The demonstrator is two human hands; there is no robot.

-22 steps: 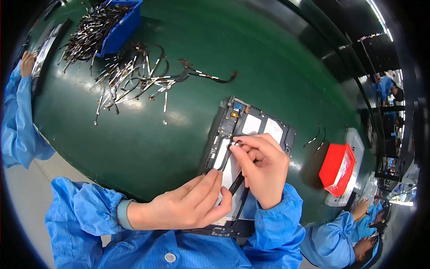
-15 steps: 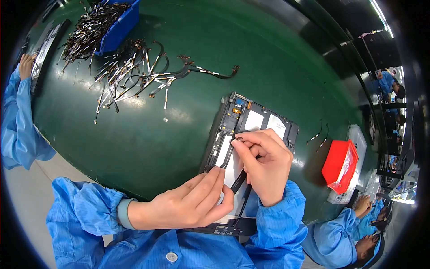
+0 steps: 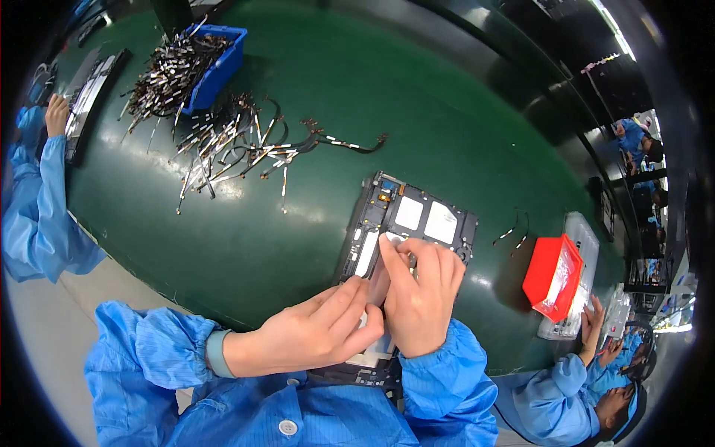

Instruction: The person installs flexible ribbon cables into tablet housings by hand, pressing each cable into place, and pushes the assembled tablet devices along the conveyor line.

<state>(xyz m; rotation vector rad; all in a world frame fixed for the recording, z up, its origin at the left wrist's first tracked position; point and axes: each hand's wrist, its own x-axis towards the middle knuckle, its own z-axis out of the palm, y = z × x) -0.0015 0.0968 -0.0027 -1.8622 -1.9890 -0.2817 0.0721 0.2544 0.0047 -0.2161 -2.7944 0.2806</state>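
Green table, blue bin of cables, red bin, hands on device

head view; faces down; near above hands; rim perhaps blurred

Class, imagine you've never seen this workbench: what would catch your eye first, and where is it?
Probably the bright red plastic bin at the right of the green tabletop, and, at upper left, the blue plastic bin with thin black-and-silver strip cables heaped against it. Near the centre, the bare left hand and right hand meet over a flat, black rectangular device with white panels.
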